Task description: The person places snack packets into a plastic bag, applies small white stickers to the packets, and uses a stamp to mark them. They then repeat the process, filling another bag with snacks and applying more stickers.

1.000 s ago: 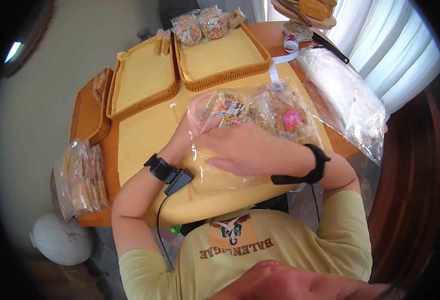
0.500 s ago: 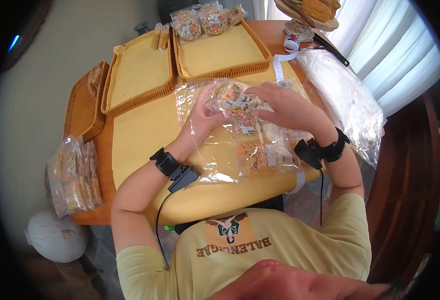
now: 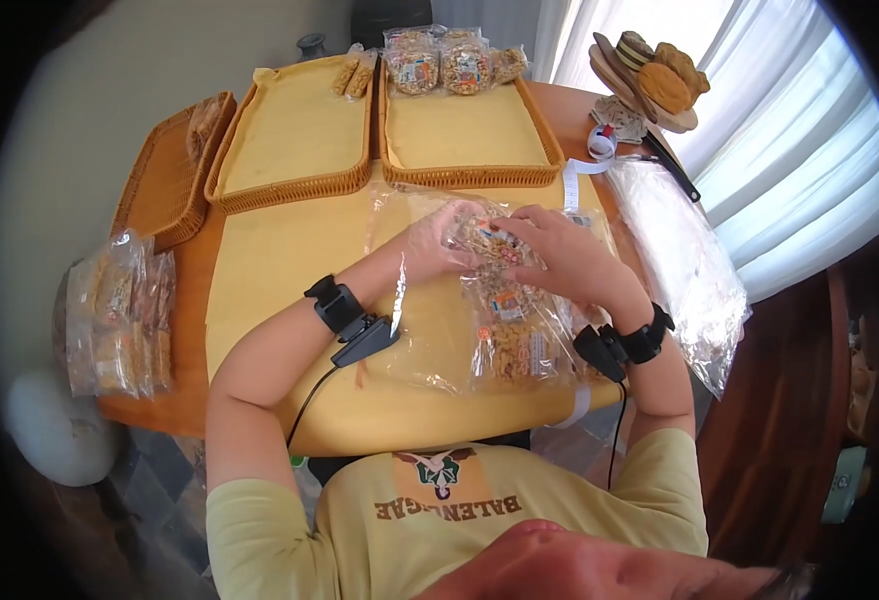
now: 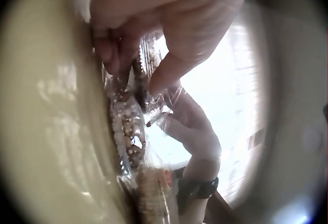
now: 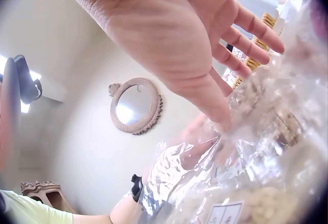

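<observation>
A large clear plastic bag point(image 3: 425, 335) lies in front of me, its loose end toward the left. My left hand point(image 3: 440, 242) reaches under its film and grips a clear packet of nut-like snack point(image 3: 490, 235) with a printed label. In the left wrist view, thumb and fingers point(image 4: 166, 73) close on the packet's edge. My right hand point(image 3: 565, 255) lies over the same packet from the right, fingers extended and thumb touching the film. More snack packets point(image 3: 515, 350) sit inside the bag, nearer my body. Glare on the plastic hides part of the left fingers.
Two paper-lined wicker trays point(image 3: 290, 190) stand at the back, with snack packets point(image 3: 465, 65) at their far ends. A smaller tray point(image 3: 155, 205) and bagged snacks point(image 3: 120, 320) are at left. Plastic bags point(image 3: 680, 260), a label roll point(image 3: 602, 142) and a black-handled tool point(image 3: 672, 168) lie right.
My right hand has moved from across the left hand back to the right side of the packet. The left hand has shifted right with the packet, deeper under the film.
</observation>
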The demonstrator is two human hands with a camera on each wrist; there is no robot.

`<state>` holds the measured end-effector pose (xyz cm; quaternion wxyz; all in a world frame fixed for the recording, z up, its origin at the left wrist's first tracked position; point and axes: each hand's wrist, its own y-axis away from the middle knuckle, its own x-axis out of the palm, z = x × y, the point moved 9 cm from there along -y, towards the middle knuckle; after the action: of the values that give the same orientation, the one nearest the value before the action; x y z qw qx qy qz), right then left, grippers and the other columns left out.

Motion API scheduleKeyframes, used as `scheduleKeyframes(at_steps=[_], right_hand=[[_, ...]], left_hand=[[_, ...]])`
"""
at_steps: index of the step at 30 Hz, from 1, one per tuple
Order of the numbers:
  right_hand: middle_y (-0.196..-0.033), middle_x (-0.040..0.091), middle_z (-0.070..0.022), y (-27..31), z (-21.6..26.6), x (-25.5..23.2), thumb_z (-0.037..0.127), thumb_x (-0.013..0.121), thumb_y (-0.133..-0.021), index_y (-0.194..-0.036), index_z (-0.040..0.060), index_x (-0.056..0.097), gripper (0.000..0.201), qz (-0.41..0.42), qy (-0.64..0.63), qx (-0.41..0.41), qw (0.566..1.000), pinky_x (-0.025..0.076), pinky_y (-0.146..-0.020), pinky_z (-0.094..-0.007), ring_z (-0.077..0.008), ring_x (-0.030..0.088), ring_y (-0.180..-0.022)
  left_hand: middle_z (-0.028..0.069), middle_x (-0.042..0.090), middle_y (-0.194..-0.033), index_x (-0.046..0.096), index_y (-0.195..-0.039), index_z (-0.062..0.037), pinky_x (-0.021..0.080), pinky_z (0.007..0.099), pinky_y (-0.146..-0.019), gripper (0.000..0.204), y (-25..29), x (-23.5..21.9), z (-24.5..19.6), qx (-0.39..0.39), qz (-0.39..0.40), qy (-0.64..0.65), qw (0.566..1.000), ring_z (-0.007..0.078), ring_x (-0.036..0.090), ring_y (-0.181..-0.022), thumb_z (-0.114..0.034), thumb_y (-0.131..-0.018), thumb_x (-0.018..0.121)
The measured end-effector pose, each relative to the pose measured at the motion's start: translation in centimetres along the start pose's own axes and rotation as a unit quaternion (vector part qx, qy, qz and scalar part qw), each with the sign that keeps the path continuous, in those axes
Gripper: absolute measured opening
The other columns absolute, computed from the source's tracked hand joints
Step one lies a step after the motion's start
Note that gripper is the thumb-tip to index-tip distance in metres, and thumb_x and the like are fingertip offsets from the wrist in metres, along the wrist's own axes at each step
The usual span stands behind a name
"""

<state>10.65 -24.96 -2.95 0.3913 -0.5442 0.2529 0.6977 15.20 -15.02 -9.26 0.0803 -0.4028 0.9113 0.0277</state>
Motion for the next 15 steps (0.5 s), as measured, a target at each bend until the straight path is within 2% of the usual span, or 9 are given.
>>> scheduleKeyframes(at_steps=[1, 2, 5, 8, 10, 11, 13, 14, 15], right_hand=[[-0.110, 0.050, -0.0134, -0.1, 0.0, 0.0, 0.021, 0.066, -0.074, -0.126, 0.0145, 0.043, 0.057, 0.002, 0.001, 0.002, 1.000, 0.040, -0.086, -0.0380, -0.0316, 0.048, -0.102], [-0.110, 0.050, -0.0132, -0.1, 0.0, 0.0, 0.021, 0.066, -0.074, -0.126, 0.0146, 0.043, 0.057, 0.004, -0.004, 0.005, 1.000, 0.040, -0.086, -0.0379, -0.0313, 0.048, -0.102], [-0.108, 0.050, -0.0128, 0.0, 0.2, -0.3, 0.021, 0.066, -0.075, -0.126, 0.0145, 0.044, 0.056, 0.008, -0.022, 0.012, 1.000, 0.040, -0.085, -0.0377, -0.0307, 0.049, -0.101], [-0.102, 0.052, -0.0129, 0.3, 0.2, -0.7, 0.021, 0.066, -0.075, -0.125, 0.0143, 0.045, 0.055, -0.002, -0.065, -0.003, 0.998, 0.041, -0.083, -0.0377, -0.0304, 0.050, -0.097], [-0.098, 0.053, -0.0130, 0.2, 0.4, -0.9, 0.022, 0.066, -0.074, -0.124, 0.0142, 0.046, 0.054, -0.012, -0.098, -0.021, 0.995, 0.041, -0.080, -0.0380, -0.0305, 0.051, -0.094], [-0.097, 0.053, -0.0130, 0.2, 0.7, -1.0, 0.022, 0.066, -0.074, -0.122, 0.0134, 0.047, 0.053, -0.014, -0.094, -0.022, 0.995, 0.041, -0.080, -0.0380, -0.0304, 0.051, -0.093], [-0.096, 0.053, -0.0130, 0.4, 1.4, -1.6, 0.021, 0.066, -0.074, -0.121, 0.0127, 0.048, 0.051, -0.017, -0.092, -0.022, 0.995, 0.041, -0.079, -0.0380, -0.0303, 0.051, -0.093], [-0.098, 0.053, -0.0128, 0.5, 1.5, -1.5, 0.018, 0.068, -0.073, -0.120, 0.0110, 0.048, 0.052, 0.008, -0.085, -0.002, 0.996, 0.041, -0.081, -0.0365, -0.0294, 0.051, -0.093], [-0.100, 0.052, -0.0126, 0.6, 1.3, -1.3, 0.015, 0.069, -0.072, -0.119, 0.0094, 0.048, 0.052, 0.032, -0.079, 0.018, 0.996, 0.041, -0.082, -0.0350, -0.0286, 0.051, -0.094]], left_hand=[[0.0071, 0.055, -0.105, 0.041, -0.123, -0.0064, 0.045, 0.0286, -0.079, 0.059, 0.0, -0.2, 0.6, -0.039, -0.004, -0.021, 0.999, 0.0137, 0.053, -0.091, -0.015, -0.073, 0.071], [0.0071, 0.055, -0.105, 0.041, -0.123, -0.0064, 0.045, 0.0286, -0.079, 0.059, -0.1, -0.2, 0.8, -0.039, -0.002, -0.019, 0.999, 0.0137, 0.053, -0.091, -0.015, -0.073, 0.071], [0.0050, 0.055, -0.104, 0.046, -0.118, -0.0048, 0.046, 0.0269, -0.077, 0.051, -0.1, -0.5, 0.2, 0.012, -0.008, -0.024, 1.000, 0.0114, 0.053, -0.090, -0.017, -0.074, 0.070], [0.0035, 0.055, -0.103, 0.048, -0.114, -0.0035, 0.046, 0.0246, -0.075, 0.044, 0.4, -0.8, -0.1, -0.015, -0.015, 0.039, 0.999, 0.0094, 0.053, -0.092, -0.015, -0.076, 0.068], [0.0038, 0.056, -0.102, 0.049, -0.112, -0.0032, 0.046, 0.0229, -0.075, 0.040, 0.7, -0.5, -0.1, -0.044, -0.028, 0.192, 0.980, 0.0089, 0.054, -0.093, -0.014, -0.078, 0.066], [0.0038, 0.056, -0.102, 0.049, -0.112, -0.0032, 0.046, 0.0229, -0.075, 0.040, 0.8, -0.6, 0.0, -0.045, -0.029, 0.191, 0.980, 0.0089, 0.054, -0.093, -0.014, -0.078, 0.066], [0.0034, 0.056, -0.097, 0.050, -0.110, -0.0039, 0.047, 0.0210, -0.068, 0.031, 0.9, -1.2, -0.2, -0.026, -0.053, 0.130, 0.990, 0.0080, 0.056, -0.083, -0.010, -0.082, 0.059], [0.0034, 0.056, -0.097, 0.050, -0.110, -0.0039, 0.047, 0.0210, -0.068, 0.031, 0.9, -1.3, -0.1, -0.027, -0.053, 0.130, 0.990, 0.0080, 0.056, -0.083, -0.010, -0.082, 0.059], [0.0031, 0.056, -0.090, 0.050, -0.110, -0.0038, 0.046, 0.0206, -0.063, 0.029, 1.0, -1.4, 0.2, -0.033, -0.045, 0.152, 0.987, 0.0083, 0.055, -0.075, -0.010, -0.082, 0.056]])
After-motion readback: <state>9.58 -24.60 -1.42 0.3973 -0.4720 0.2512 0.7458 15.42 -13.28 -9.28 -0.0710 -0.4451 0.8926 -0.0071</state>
